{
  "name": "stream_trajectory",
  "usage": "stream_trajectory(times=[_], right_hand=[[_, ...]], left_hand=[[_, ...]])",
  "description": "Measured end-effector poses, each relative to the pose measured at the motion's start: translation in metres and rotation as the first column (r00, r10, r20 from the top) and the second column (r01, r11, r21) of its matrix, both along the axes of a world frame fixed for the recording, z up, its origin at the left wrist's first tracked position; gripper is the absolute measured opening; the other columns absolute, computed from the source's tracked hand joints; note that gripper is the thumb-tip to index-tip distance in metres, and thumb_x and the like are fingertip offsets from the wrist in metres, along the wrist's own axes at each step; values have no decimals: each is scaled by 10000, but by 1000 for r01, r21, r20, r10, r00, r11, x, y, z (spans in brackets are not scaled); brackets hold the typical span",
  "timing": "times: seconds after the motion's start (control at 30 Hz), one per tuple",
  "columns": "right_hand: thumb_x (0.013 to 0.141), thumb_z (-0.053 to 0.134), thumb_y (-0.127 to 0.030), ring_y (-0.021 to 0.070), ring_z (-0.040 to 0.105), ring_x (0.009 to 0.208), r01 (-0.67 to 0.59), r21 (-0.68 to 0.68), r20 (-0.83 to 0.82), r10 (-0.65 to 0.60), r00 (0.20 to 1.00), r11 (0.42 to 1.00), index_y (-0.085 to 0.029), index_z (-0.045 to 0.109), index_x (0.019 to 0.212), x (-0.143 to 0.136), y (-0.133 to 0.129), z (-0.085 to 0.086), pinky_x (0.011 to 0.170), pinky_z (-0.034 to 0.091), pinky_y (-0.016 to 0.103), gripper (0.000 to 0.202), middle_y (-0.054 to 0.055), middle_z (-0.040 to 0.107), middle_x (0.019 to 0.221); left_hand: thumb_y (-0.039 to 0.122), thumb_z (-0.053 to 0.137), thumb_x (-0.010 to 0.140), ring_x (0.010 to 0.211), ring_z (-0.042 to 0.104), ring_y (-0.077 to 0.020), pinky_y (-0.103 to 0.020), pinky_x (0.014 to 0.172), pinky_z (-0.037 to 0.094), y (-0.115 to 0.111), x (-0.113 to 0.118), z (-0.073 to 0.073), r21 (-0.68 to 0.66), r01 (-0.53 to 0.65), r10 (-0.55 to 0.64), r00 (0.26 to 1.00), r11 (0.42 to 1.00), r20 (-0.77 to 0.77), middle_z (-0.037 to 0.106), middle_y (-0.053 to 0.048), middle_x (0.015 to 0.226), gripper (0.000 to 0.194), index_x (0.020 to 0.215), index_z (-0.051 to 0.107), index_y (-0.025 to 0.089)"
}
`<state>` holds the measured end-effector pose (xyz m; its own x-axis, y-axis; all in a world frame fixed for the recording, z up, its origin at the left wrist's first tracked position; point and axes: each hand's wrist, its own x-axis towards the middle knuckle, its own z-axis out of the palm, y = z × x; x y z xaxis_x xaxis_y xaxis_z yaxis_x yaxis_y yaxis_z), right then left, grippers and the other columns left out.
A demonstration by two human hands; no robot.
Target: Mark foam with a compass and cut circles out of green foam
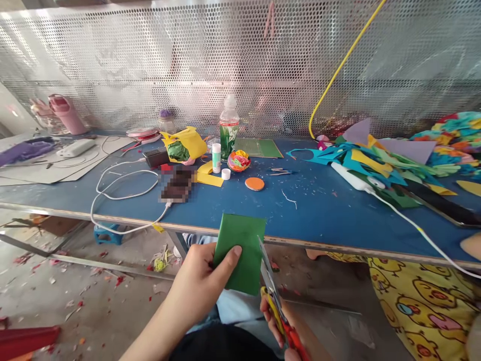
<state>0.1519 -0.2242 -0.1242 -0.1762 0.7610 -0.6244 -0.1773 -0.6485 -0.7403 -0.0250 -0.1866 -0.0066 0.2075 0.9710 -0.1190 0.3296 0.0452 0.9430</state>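
Observation:
Between the thumb and fingers of my left hand [206, 273] is a folded green sheet of paper [244, 245], held up in front of the table's edge. My right hand [276, 321] grips scissors [276, 296] with red and yellow handles. The blades point up along the sheet's right edge; whether they touch the paper is hard to tell. Beyond the sheet, an orange disc [254, 184] lies on the blue table [240, 205]. A multicoloured paper flower [239, 160], a glue stick [216, 158] and its white cap [226, 174] are behind it.
A green-labelled bottle [229, 129] stands near the perforated metal screen [195, 65]. Coloured paper scraps [376, 160] pile up at the right, beside a phone [439, 203]. White cables [92, 200] loop at the left. Another person's arm [471, 245] shows at the right edge.

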Motion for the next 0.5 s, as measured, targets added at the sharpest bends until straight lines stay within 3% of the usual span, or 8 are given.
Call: stream_trajectory(times=[0.1,0.23,0.37,0.5], right_hand=[[782,532,-486,42,338,341,-24,13,-5,24,1000,1000,-189,533,569,1,3,4,354,272,182,365,-47,419,487],[766,544,-519,62,339,377,-44,47,7,44,999,998,-195,547,571,-1,-1,9,385,289,215,378,-24,412,497],[775,512,-549,87,360,407,-76,81,7,75,997,994,-208,529,565,-2,-5,11,403,305,234,401,-15,397,500],[767,530,-520,111,394,438,-113,130,16,112,994,985,-225,525,551,0,-6,8,420,325,248,365,-9,414,496]], left_hand=[[496,486,823,520,259,-73,-203,437,203,-1,2,-1,-44,-17,18,999,999,27,315,34,546,437,566,427,148],[450,606,754,575,466,-112,-218,532,389,0,4,-2,-138,-25,37,996,990,83,571,-17,637,343,732,653,111],[446,642,721,627,571,-167,-262,584,462,2,5,-2,-188,-74,99,987,979,124,668,-63,710,362,771,698,92],[436,635,739,705,622,-209,-305,657,505,1,6,2,-217,-40,78,983,975,165,705,-97,811,375,844,707,83]])
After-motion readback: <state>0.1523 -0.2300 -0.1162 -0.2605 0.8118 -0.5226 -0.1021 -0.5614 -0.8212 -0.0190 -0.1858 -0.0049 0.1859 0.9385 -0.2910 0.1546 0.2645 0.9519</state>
